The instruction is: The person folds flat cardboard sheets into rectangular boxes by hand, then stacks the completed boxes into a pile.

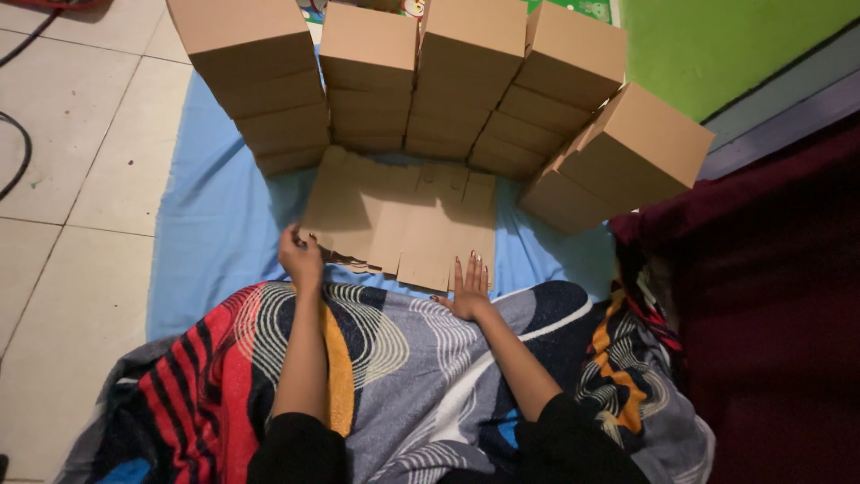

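Flattened cardboard blanks point(403, 224) lie stacked on the blue sheet point(206, 224) before the lap; left hand point(300, 258) fingers pinch the stack's near-left edge, right hand point(468, 289) rests open, flat, steadying it—lift one blank only.

hands point(385, 273) on flat cardboard point(403, 220) — boxes point(448, 81) behind

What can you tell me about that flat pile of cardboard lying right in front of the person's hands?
The flat cardboard pile is a stack of plain brown unfolded box blanks, with notched flaps along their far and near edges. It lies flat on a light blue sheet, fanned a little so lower pieces peek out at the near left. The left hand grips its near left edge; the right hand rests palm down, fingers spread, on its near right corner. Stacks of folded brown boxes stand just behind it.
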